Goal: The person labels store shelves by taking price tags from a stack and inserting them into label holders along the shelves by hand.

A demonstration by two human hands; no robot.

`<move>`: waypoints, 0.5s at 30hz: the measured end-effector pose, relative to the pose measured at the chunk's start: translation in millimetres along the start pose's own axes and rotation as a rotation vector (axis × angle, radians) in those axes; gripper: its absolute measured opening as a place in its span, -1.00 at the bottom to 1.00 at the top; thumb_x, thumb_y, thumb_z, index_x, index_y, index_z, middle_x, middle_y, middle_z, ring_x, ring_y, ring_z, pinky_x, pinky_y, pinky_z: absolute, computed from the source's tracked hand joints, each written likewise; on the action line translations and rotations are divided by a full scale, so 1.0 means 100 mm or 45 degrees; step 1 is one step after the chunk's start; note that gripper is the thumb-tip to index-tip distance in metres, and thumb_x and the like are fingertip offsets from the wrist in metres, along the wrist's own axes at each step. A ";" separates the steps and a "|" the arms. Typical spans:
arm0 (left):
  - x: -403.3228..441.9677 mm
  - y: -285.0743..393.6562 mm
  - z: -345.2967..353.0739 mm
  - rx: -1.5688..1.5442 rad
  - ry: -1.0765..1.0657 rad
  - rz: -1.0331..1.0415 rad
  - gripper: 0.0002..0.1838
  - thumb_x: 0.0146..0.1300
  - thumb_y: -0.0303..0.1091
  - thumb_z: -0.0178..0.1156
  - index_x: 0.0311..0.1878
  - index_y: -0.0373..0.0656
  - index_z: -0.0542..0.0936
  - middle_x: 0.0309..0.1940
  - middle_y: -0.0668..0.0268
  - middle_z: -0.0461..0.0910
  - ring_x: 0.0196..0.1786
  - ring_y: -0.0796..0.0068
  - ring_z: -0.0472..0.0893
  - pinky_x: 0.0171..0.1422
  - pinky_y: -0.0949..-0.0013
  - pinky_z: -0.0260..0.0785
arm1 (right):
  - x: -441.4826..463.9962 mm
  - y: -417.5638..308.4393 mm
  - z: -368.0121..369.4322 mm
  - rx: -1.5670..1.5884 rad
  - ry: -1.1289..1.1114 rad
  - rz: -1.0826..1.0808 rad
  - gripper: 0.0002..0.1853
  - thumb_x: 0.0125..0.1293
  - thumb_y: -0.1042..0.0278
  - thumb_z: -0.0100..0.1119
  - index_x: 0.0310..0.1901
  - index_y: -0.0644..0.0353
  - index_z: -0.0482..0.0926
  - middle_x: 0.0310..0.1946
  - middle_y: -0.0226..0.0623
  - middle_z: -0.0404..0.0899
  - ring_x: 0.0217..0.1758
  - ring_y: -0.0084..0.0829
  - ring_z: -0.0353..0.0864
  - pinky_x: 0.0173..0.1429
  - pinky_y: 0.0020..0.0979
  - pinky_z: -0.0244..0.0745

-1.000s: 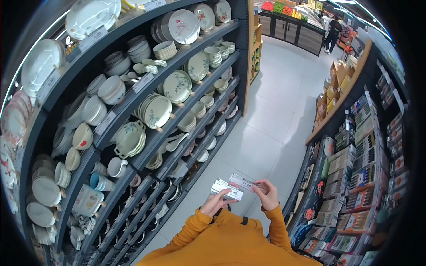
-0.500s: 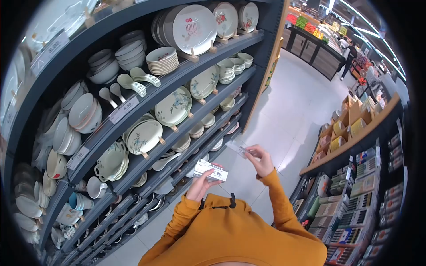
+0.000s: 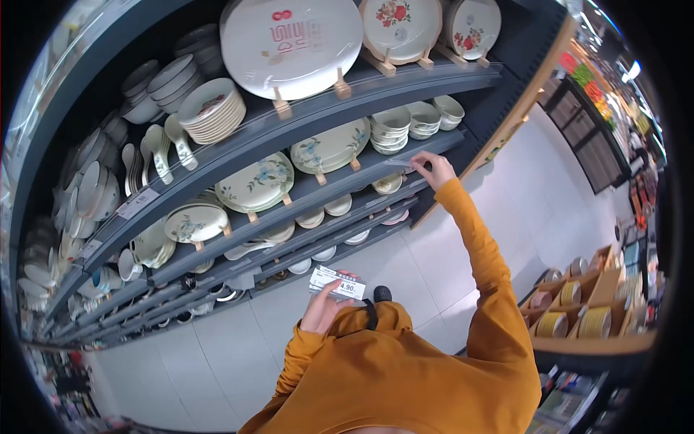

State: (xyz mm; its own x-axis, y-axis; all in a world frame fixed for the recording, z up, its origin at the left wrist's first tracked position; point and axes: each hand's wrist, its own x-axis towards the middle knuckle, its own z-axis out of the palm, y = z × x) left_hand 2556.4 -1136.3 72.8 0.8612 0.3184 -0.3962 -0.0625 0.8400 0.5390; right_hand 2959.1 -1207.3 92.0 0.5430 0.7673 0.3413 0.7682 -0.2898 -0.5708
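The upper shelf (image 3: 318,114) bears the big plate (image 3: 289,54) on wooden pegs (image 3: 282,108); left of it, spoons (image 3: 159,152) and stacked bowls (image 3: 173,78); right, flowered plates (image 3: 402,27). Below it, the lower shelf (image 3: 325,191) bears platters (image 3: 256,182).

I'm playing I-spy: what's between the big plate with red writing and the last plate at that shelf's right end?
In the head view, one plate with red flowers stands between the big plate and the last plate.
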 end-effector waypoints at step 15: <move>0.40 -0.63 0.93 -0.023 0.384 0.209 -0.66 0.34 -0.28 0.10 0.14 -0.12 0.44 0.09 0.23 0.54 0.16 0.40 0.54 -0.02 0.38 0.53 | 0.84 0.87 0.11 0.022 -0.363 -0.239 -0.84 0.29 0.24 0.19 -0.16 0.04 0.63 -0.20 -0.29 0.67 -0.09 -0.17 0.63 -0.01 -0.28 0.50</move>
State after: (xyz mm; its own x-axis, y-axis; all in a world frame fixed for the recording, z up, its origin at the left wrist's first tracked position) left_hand 2641.7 -1217.6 91.9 0.6514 0.5632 -0.5085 -0.1993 0.7735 0.6016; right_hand 3068.1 -1162.2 62.9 0.2741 0.9362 0.2201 0.8385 -0.1206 -0.5314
